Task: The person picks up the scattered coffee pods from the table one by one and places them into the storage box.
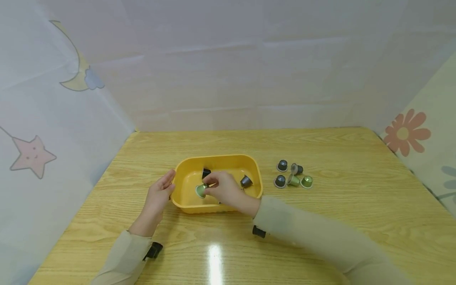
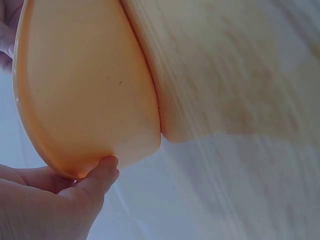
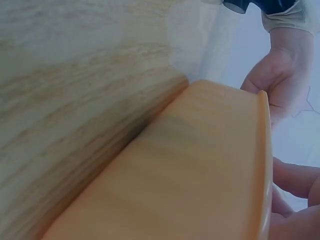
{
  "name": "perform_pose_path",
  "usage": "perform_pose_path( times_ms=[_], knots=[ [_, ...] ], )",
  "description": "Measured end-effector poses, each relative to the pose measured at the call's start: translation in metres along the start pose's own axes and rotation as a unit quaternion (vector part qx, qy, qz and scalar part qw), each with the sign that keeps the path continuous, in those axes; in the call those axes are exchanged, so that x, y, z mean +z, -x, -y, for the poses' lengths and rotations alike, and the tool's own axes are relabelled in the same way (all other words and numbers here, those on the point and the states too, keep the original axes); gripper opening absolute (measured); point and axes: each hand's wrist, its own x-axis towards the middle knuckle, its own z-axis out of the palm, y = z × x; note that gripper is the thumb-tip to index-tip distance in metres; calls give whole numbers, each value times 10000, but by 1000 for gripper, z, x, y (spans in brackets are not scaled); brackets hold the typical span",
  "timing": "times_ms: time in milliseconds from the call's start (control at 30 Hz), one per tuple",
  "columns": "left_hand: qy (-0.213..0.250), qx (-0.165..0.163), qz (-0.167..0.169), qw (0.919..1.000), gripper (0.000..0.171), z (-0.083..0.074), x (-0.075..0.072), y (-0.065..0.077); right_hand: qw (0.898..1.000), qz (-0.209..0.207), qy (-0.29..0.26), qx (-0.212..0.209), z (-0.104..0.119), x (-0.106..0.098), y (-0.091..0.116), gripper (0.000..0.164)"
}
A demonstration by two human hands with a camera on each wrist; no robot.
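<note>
A yellow plastic tub (image 1: 217, 159) stands on the wooden table. At its left end my left hand (image 1: 159, 198) grips the rim; the left wrist view shows the thumb (image 2: 102, 172) against the tub's outer wall (image 2: 95, 95). Inside the tub, my right hand (image 1: 229, 192) pinches a green coffee capsule (image 1: 200, 191) between thumb and fingers, low over the floor. Two dark capsules show in there too, one behind the fingers (image 1: 206, 173) and one to the right (image 1: 246, 181). In the right wrist view, the tub wall (image 3: 190, 165) hides the capsule.
Right of the tub, several capsules sit in a loose cluster on the table (image 1: 356, 206): dark ones (image 1: 282, 165) and two green ones (image 1: 306, 181). A pale fabric backdrop (image 1: 213, 79) rises behind the table's far edge and along both sides.
</note>
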Motion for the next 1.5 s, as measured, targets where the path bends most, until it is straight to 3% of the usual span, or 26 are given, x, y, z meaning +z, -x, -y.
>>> perform_pose_path(
  times_ms=[367, 933, 1500],
  knots=[
    [-81, 26, -28, 10000, 51, 1, 1, 1, 9996, -69, -228, 125, -7, 1, 7, 25],
    [-37, 40, -11, 10000, 51, 1, 1, 0, 9964, -685, -489, -76, -21, -46, 26, 23],
    [-27, 69, 39, 10000, 51, 2, 1, 1, 9914, -1204, 387, -326, -38, -89, 50, 23]
  ],
)
